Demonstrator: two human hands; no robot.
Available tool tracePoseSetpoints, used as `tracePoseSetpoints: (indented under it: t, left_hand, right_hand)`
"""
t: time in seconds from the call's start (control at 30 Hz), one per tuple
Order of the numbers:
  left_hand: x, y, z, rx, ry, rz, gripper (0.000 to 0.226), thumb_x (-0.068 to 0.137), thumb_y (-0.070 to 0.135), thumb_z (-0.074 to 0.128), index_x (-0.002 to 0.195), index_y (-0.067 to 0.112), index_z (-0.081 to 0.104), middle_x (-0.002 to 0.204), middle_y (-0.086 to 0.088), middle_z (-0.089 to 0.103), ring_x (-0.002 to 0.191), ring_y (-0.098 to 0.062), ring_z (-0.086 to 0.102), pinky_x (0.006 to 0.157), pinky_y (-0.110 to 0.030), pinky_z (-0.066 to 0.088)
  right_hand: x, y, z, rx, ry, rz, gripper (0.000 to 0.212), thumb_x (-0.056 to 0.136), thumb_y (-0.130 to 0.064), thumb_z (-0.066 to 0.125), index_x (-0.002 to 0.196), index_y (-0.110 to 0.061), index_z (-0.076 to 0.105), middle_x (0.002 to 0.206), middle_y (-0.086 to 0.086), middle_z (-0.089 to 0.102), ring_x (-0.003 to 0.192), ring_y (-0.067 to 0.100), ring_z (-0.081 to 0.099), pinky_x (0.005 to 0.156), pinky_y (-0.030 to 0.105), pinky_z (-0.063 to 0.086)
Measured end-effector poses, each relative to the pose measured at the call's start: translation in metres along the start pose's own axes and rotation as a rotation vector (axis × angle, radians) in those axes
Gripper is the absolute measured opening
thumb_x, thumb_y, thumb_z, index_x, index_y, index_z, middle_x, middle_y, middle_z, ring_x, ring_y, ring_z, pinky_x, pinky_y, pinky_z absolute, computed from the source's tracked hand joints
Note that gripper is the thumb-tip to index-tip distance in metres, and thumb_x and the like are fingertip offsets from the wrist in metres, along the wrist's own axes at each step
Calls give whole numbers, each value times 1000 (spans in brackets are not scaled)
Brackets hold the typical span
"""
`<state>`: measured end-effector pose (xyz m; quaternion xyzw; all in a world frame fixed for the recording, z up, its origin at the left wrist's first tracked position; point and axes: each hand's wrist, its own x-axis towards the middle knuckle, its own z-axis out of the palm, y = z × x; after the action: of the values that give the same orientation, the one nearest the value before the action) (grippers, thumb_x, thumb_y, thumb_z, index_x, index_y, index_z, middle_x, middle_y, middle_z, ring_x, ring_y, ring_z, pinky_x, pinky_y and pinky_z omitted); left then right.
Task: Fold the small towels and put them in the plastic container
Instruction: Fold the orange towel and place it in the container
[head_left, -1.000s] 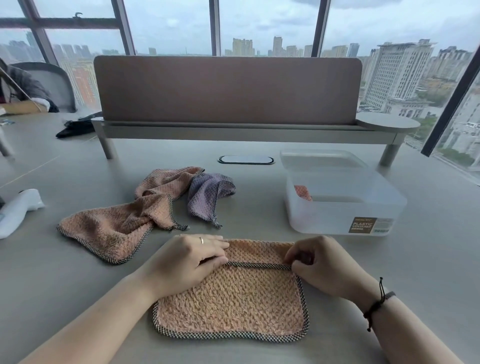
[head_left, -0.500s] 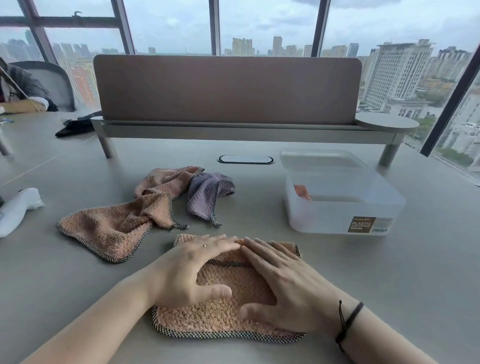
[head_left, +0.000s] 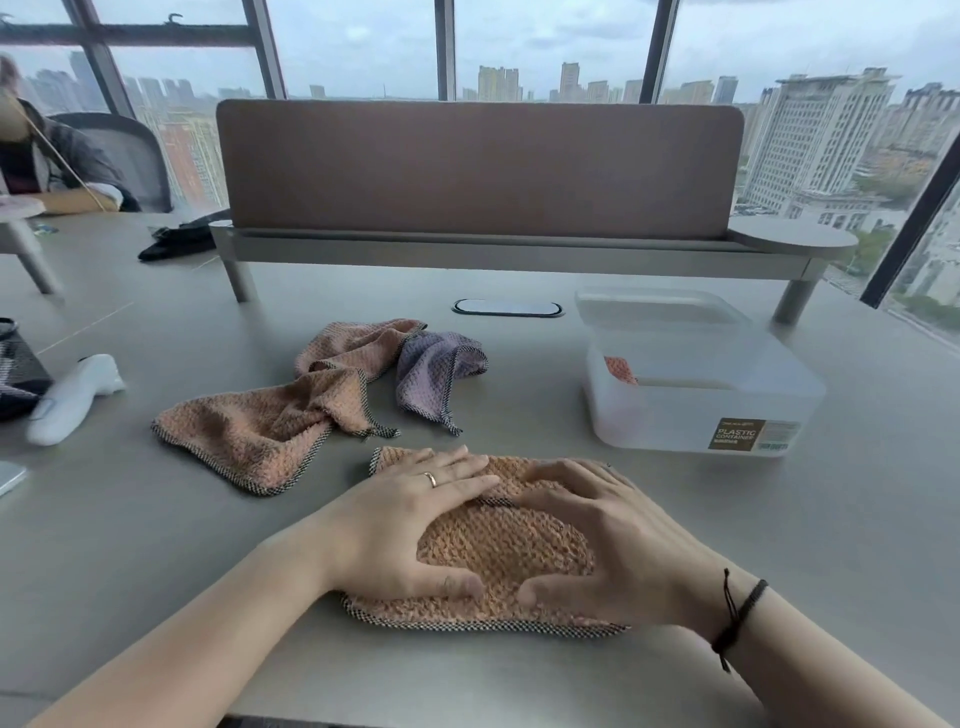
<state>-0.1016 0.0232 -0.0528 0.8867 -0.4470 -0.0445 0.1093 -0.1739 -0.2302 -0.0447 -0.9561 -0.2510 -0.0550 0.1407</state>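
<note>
A peach towel (head_left: 498, 545) with checked trim lies folded over on the grey table in front of me. My left hand (head_left: 405, 525) lies flat on its left half, fingers straight. My right hand (head_left: 597, 535) presses flat on its right half. Behind it lie a crumpled peach towel (head_left: 270, 421) and a small purple towel (head_left: 431, 369), with another peach towel (head_left: 353, 345) bunched between them. The translucent plastic container (head_left: 696, 395) stands open at the right, with a peach towel (head_left: 621, 369) inside near its left wall.
A desk divider on a raised shelf (head_left: 478, 244) runs across the back. A cable port (head_left: 506, 307) sits in the table (head_left: 156, 545). A white device (head_left: 72, 397) and a dark bag (head_left: 15, 374) lie at the far left. Another person (head_left: 47, 166) sits at the back left.
Both hands let go of the towel's folded edge and spread flat on the towel. They now press it down, and the view has come a little closer.
</note>
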Motion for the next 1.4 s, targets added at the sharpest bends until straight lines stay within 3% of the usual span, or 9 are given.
tracePoseSetpoints:
  t: [0.13,0.3,0.43,0.6,0.77,0.97,1.07,1.2,1.4]
  left_hand:
    - [-14,5,-8,-166,241,72,60,71,72,73,115,32,66,120,19,63,117,4,53,105,-26,43]
    - [-16,22,-10,-390,108,34,40,63,55,87,74,22,68,70,5,66,66,-11,61,61,-31,51]
    - [-17,30,-11,-272,-29,17,37,64,53,85,84,25,68,75,10,63,68,-3,57,59,-13,41]
    - [-23,18,-21,-195,-15,-66,10,76,27,69,84,28,65,77,13,65,67,-2,56,61,-14,40]
    - [-30,-8,-30,-480,77,-211,7,87,26,75,88,31,71,70,15,68,59,0,51,59,-19,42]
    - [-31,-35,-24,-514,174,-302,9,83,42,76,89,36,72,62,6,65,56,-9,48,62,-30,43]
    - [-31,-42,-20,-426,194,-383,20,75,49,81,89,37,73,78,15,75,72,-6,67,79,-32,54]
    - [-28,-42,-17,-360,208,-375,21,71,40,86,87,40,71,65,21,61,54,0,50,62,-24,45]
    - [-29,-36,-20,-227,229,-305,26,76,39,82,95,52,72,80,21,61,65,-3,54,60,-12,37]
  right_hand:
    - [-15,-20,-1,39,-47,-139,47,74,-76,63,98,-35,66,94,-18,54,89,3,51,79,25,44]
    - [-14,-27,5,73,-58,-107,21,89,-48,57,88,-28,60,89,-13,55,80,9,54,69,32,47]
    - [-9,-28,6,123,-72,-50,17,90,-40,55,86,-25,60,85,-14,54,78,8,52,69,25,44]
    - [-9,-22,0,304,-43,110,19,93,-40,58,79,-27,58,75,-9,60,72,8,54,66,25,44]
    - [-19,-21,-2,261,-32,146,47,70,-70,65,95,-31,58,79,-17,57,74,1,51,68,21,43]
    - [-19,-13,-3,290,188,233,11,81,-27,70,89,-32,65,60,-16,58,56,4,52,54,12,36]
    - [-13,2,-4,371,266,354,16,81,-31,77,93,-34,67,62,-11,63,51,5,50,49,13,34]
    - [-7,12,3,310,275,458,15,78,-36,79,91,-34,69,69,-12,65,59,0,55,53,11,37]
    - [-6,9,10,112,274,416,12,80,-40,74,86,-32,66,87,-16,65,78,10,61,69,32,51]
